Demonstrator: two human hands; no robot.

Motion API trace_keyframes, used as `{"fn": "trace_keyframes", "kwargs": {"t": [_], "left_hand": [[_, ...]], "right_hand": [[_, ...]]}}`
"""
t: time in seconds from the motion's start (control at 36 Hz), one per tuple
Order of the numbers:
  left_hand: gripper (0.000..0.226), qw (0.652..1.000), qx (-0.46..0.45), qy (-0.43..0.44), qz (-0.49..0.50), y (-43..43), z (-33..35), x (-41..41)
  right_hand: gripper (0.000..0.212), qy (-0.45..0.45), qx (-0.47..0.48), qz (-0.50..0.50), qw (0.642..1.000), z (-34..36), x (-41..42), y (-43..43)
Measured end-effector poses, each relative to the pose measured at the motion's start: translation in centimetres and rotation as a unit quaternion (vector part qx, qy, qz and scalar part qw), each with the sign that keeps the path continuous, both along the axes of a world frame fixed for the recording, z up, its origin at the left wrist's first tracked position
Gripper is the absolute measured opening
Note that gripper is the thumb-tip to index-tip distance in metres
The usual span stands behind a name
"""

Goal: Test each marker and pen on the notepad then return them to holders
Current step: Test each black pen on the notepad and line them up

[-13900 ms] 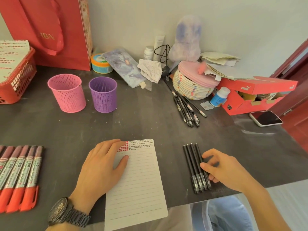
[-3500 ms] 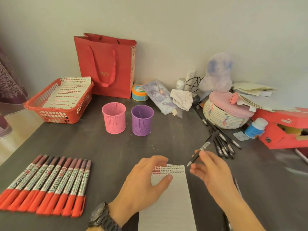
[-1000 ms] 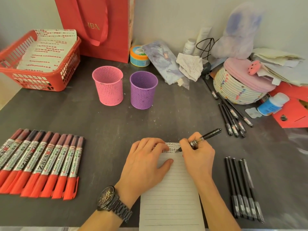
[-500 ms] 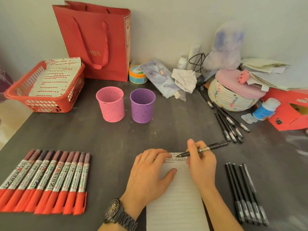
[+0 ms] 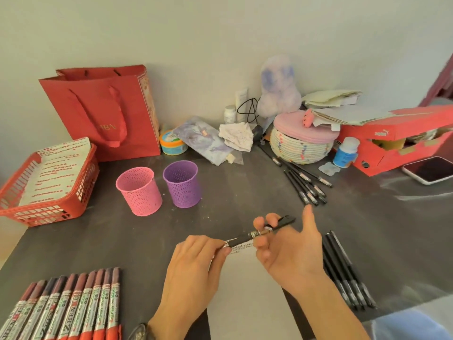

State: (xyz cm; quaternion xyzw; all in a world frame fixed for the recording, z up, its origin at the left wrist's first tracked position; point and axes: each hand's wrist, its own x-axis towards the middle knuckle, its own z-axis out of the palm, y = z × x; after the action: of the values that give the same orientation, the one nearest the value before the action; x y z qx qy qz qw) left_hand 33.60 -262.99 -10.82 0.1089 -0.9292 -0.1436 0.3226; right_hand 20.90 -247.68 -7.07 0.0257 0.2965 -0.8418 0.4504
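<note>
Here, the left hand (image 5: pixel 193 266) is pinching the tip end of a black pen (image 5: pixel 242 238) between its fingertips, while the right hand (image 5: pixel 291 253), palm up, is curling its first fingers round the pen's rear half and holding its thumb out straight. The pen is hanging nearly level between both hands, just above the top edge of the notepad (image 5: pixel 245 303), which is lying on the dark table (image 5: pixel 110 241). Beyond, the pink holder (image 5: pixel 138 192) and purple holder (image 5: pixel 182 184) are standing upright side by side. Red markers (image 5: pixel 81 310) are lying in a row at the left; spare black pens (image 5: pixel 343 271) are lying in a row at the right.
</note>
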Motion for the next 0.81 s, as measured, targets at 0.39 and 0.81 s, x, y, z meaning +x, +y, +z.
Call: {"fn": "trace_keyframes", "kwargs": {"t": [0.39,0.81], "left_hand": [[0.033,0.996,0.053,-0.065,-0.019,0.4,2.4,0.3],[0.023,0.852,0.521,0.042,-0.038,0.1,5.3,-0.9]], "right_hand": [[0.072,-0.052,-0.038,-0.003,0.998,-0.2,-0.2,0.8],[0.030,0.177,0.140,0.025,0.974,0.4,0.3,2.5]]}}
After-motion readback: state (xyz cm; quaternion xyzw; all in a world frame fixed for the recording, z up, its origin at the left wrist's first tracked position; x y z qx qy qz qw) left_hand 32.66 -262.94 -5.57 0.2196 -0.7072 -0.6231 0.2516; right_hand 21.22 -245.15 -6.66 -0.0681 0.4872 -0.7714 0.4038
